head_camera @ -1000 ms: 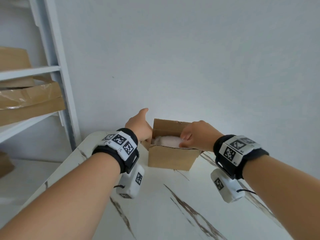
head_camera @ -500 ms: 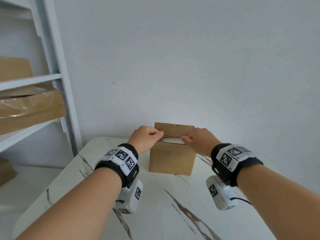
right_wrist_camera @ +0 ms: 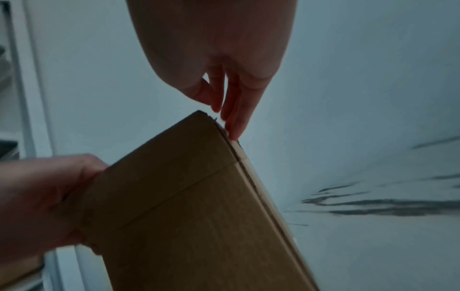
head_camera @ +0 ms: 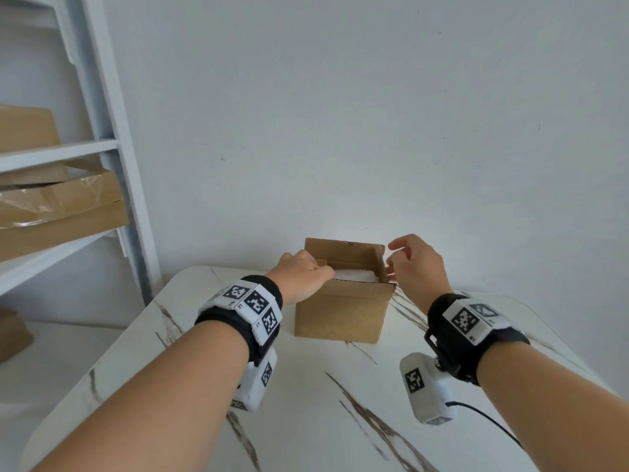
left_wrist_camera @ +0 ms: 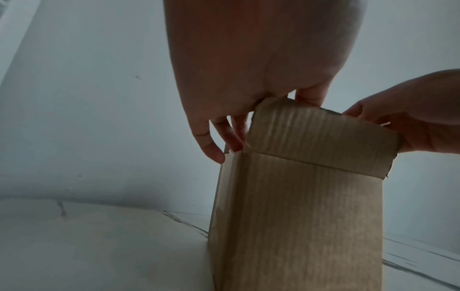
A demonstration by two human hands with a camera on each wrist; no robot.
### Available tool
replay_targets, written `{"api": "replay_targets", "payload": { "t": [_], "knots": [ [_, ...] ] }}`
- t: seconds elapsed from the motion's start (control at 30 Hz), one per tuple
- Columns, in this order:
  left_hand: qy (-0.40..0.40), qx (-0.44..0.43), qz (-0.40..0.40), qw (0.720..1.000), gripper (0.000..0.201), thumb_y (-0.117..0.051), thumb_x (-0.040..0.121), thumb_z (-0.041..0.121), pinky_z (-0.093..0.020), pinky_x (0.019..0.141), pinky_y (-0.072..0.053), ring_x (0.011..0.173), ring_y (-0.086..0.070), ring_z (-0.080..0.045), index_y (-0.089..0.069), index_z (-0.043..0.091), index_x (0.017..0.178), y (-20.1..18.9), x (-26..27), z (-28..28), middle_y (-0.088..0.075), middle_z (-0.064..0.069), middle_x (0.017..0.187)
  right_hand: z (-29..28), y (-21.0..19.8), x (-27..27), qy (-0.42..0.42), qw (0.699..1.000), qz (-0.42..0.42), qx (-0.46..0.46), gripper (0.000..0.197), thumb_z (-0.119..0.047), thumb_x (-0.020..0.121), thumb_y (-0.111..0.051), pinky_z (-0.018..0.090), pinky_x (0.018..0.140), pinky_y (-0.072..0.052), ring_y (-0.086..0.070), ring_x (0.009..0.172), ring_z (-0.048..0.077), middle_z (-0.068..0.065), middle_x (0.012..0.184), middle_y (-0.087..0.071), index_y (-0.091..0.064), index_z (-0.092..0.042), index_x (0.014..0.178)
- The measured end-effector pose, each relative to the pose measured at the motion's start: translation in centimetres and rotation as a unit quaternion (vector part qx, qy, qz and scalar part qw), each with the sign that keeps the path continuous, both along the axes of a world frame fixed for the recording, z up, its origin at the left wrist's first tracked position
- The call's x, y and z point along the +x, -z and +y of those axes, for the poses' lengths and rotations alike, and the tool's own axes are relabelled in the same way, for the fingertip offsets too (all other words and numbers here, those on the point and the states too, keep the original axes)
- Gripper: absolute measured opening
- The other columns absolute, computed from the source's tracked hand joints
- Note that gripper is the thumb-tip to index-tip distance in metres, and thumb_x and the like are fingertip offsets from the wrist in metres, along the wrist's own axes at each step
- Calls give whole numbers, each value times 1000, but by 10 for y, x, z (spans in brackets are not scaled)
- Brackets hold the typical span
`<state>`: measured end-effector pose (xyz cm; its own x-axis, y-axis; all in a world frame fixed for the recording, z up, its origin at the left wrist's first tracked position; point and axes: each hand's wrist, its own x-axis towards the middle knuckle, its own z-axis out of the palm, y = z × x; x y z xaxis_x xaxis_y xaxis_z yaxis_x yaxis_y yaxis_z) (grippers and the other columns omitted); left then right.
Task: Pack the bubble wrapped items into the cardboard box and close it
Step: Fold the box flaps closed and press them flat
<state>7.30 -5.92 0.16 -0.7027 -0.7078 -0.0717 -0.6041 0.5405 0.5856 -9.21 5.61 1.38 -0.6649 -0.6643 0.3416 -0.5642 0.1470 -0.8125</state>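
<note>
1. Marble-patterned table [head_camera: 306, 403]: the surface carrying the scene; both forearms reach across it.
2. Cardboard box [head_camera: 342, 313]: stands at the table's far middle, top not yet closed, rear flap upright.
3. Left hand [head_camera: 301, 275]: fingers curled over the box's left top edge, gripping a flap.
4. Right hand [head_camera: 417, 264]: fingers loosely extended, tips at the right flap, grasping nothing.
5. White bubble-wrapped item [head_camera: 354, 275]: inside the box.
6. Shelf [head_camera: 58, 155]: far left.

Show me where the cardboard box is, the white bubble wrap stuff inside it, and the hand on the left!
cardboard box [head_camera: 342, 315]: head view, on its near front wall.
bubble wrapped item [head_camera: 357, 276]: head view, on the white top showing inside the open box.
left hand [head_camera: 303, 275]: head view, on the back of the hand.
</note>
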Motion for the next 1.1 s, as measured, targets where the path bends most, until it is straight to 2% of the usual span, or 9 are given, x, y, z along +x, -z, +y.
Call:
{"api": "replay_targets", "payload": {
  "t": [0.07, 0.23, 0.33, 0.4, 0.5, 0.73, 0.83, 0.93, 1.1],
  "knots": [
    [-1, 5, 7, 1000, 45, -34, 95, 43, -37, 109, -23, 136, -23, -18, -60, 17, 122, 1, 0, 0, -37, 5, 141, -1, 0, 1, -29, 997, -65, -5, 30, -3, 89, -35, 43, 84, -57, -69, 88, 30, 7, 80, -70, -64, -11, 95],
    [1, -6, 18, 1000, 51, -33, 96, 47, -33, 102, -26, 132, -27, -17, -65, 11, 112, 1, 1, 3, -44, 3, 134, 1, 8, 7, -89, 993, -43, 58, 31, -13, 90, -40, 40, 89, -54, -69, 88, 22, 4, 84, -75, -70, -14, 83],
    [22, -31, 34, 999, 55, -34, 93, 62, -28, 83, -29, 96, -46, -15, -55, 14, 78, 0, 5, 5, -54, -3, 91, 6, 11, 8, -125, 988, -2, 90, 32, -34, 89, -49, 33, 66, -45, -55, 68, 25, 4, 71, -63, -67, -15, 72],
    [29, -18, 68, 997, 52, -41, 89, 66, -28, 76, -37, 80, -54, -13, -64, 20, 80, 1, 9, 2, -57, -2, 77, 9, 12, 6, -145, 983, 28, 109, 31, -43, 90, -53, 24, 61, -37, -50, 65, 14, -3, 70, -57, -69, -19, 79],
    [-10, -37, 82, 996, 52, -50, 89, 60, -30, 93, -48, 107, -62, -14, -73, 18, 109, -1, 12, -2, -70, 3, 112, 9, 10, 0, -149, 979, 59, 126, 26, -40, 88, -59, 21, 70, -44, -61, 88, 9, -7, 93, -69, -72, -23, 102],
    [-76, -72, 85, 991, 44, -53, 90, 52, -29, 99, -44, 119, -57, -14, -65, 24, 121, -5, 5, -3, -63, 6, 127, -5, 8, -7, -116, 976, 96, 160, 26, -27, 96, -45, 25, 70, -45, -60, 95, 19, 1, 103, -68, -69, -22, 103],
    [-105, -55, 98, 988, 47, -58, 89, 47, -32, 100, -45, 118, -58, -18, -59, 21, 127, -4, 3, -6, -60, 1, 130, -8, 11, -11, -107, 974, 111, 166, 23, -25, 95, -48, 25, 74, -46, -61, 97, 17, 0, 105, -68, -69, -22, 104],
    [-120, -47, 104, 986, 39, -61, 87, 42, -33, 94, -49, 107, -63, -18, -60, 22, 120, -2, 1, -9, -65, 2, 121, -9, 15, -13, -89, 977, 119, 154, 15, -21, 92, -56, 27, 83, -50, -62, 98, 16, -2, 102, -69, -69, -20, 101],
    [-114, -87, 88, 986, 7, -63, 87, 30, -31, 79, -51, 91, -62, -16, -59, 26, 85, -1, -1, -9, -67, 5, 99, -10, 16, -13, -84, 977, 132, 147, 11, -17, 88, -63, 31, 90, -50, -64, 97, 15, -5, 97, -69, -66, -17, 98]
  ]
}}
